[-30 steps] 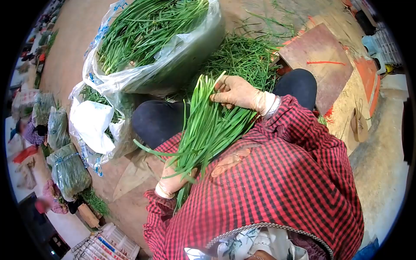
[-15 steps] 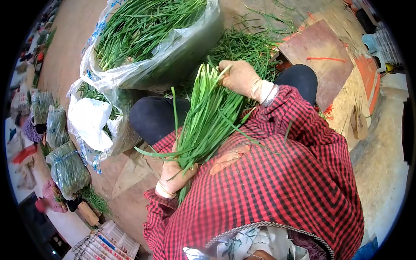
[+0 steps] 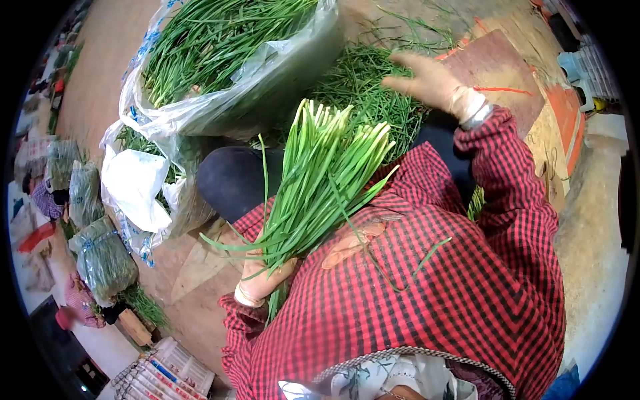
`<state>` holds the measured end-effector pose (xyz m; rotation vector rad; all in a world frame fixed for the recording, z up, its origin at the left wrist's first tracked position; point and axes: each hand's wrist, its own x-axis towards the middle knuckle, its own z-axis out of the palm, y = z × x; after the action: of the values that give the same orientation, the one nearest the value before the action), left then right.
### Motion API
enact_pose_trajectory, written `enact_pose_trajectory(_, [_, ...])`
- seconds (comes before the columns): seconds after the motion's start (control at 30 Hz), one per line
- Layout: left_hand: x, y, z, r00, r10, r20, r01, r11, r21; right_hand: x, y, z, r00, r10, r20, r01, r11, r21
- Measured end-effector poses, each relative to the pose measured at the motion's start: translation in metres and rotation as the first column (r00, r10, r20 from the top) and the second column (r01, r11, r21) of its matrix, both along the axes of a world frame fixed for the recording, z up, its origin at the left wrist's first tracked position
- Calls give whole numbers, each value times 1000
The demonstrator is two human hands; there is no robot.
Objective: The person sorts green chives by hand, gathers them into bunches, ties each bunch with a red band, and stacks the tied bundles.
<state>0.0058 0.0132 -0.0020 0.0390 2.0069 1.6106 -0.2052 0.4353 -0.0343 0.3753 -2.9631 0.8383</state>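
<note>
My left hand (image 3: 265, 279), in a pale glove, is wrapped round the leafy end of a bunch of Chinese chives (image 3: 320, 180). The pale stem ends fan out away from me, above my lap. My right hand (image 3: 430, 81), gloved as well, is up to the right with its fingers apart and holds nothing; motion blurs it slightly. Below that hand lies a heap of loose green trimmings (image 3: 367, 87). A few single chive leaves hang off the bunch, and one lies across the red checked smock (image 3: 427, 287).
A large clear plastic bag (image 3: 227, 113) full of chives stands ahead on the left, with a smaller bag (image 3: 137, 190) beside it. A brown board (image 3: 493, 73) with a red tie on it lies at the right. Wrapped bundles (image 3: 105, 260) stand far left.
My right hand has left the stem ends and moved right, its fingers opening. The stems have spread out to the right. My left hand keeps its hold, shifting slightly.
</note>
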Motion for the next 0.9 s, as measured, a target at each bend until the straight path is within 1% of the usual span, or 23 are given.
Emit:
enact_pose_trajectory(0.03, [0,-1,-2,1000,-12,28,12,1000,5,10,-18,25,954,197,228,-208,978,22])
enact_pose_trajectory(0.07, [-1,0,-2,998,-26,56,26,1000,10,14,-32,25,872,377,314,-398,917,4])
enact_pose_trajectory(0.1, [-4,3,1,998,-35,55,35,999,8,22,-47,24,816,426,390,-457,889,-14])
enact_pose_trajectory(0.13, [-8,9,6,994,-94,-63,89,993,-72,24,-62,20,736,432,522,-485,874,-38])
enact_pose_trajectory(0.17, [-12,14,11,972,-158,-173,131,979,-156,28,-72,23,651,477,591,-477,862,-170])
enact_pose_trajectory(0.23, [-14,18,14,961,-203,-189,176,973,-151,31,-94,-26,616,754,228,-673,654,-346])
enact_pose_trajectory(0.3, [-10,20,14,993,-87,-75,79,992,-95,44,-108,-65,642,610,464,-691,723,5])
enact_pose_trajectory(0.33, [-4,10,3,997,-68,-39,64,992,-110,53,-118,-80,636,616,466,-680,732,-39])
enact_pose_trajectory(0.37, [-3,9,5,997,-69,-34,65,992,-110,59,-132,-65,629,621,468,-668,739,-83])
enact_pose_trajectory(0.4, [-4,10,8,998,-49,31,51,998,-48,61,-129,-46,588,580,564,-659,747,-81])
enact_pose_trajectory(0.47, [-1,11,13,988,30,150,-34,999,24,65,-126,-41,660,587,469,-471,810,-350])
enact_pose_trajectory(0.5, [-2,13,15,988,35,152,-39,999,24,64,-123,-36,614,574,541,-448,818,-361])
enact_pose_trajectory(0.53, [-6,15,17,999,-37,32,39,997,-74,63,-121,-28,578,603,549,-477,796,-372])
enact_pose_trajectory(0.57, [-9,16,17,989,-124,-83,107,978,-178,62,-119,-27,534,587,609,-543,790,-286])
enact_pose_trajectory(0.6, [-9,15,16,988,-128,-83,112,978,-175,61,-118,-25,487,567,664,-614,763,-202])
enact_pose_trajectory(0.63, [-10,15,13,981,-155,-118,131,974,-185,60,-116,-28,445,479,757,-714,699,-23])
enact_pose_trajectory(0.67, [-11,15,11,972,-179,-154,147,969,-197,65,-106,-82,572,597,562,-631,758,-164])
enact_pose_trajectory(0.7, [-12,18,13,973,-173,-155,142,971,-195,70,-96,-134,687,646,333,-561,762,-323])
enact_pose_trajectory(0.73, [-12,23,16,994,-67,-87,58,994,-94,64,-93,-127,679,653,335,-568,757,-323])
enact_pose_trajectory(0.77, [-10,24,18,999,34,-9,-34,999,-3,58,-92,-108,748,552,368,-357,802,-478])
enact_pose_trajectory(0.8, [-6,16,14,1000,10,-21,-10,999,-36,49,-89,-82,793,441,420,-119,789,-603])
enact_pose_trajectory(0.83, [-3,8,10,999,-16,-32,13,998,-69,41,-85,-60,808,328,489,125,716,-687])
enact_pose_trajectory(0.9, [2,-1,8,996,27,89,-31,999,39,26,-65,-27,725,198,660,407,650,-642])
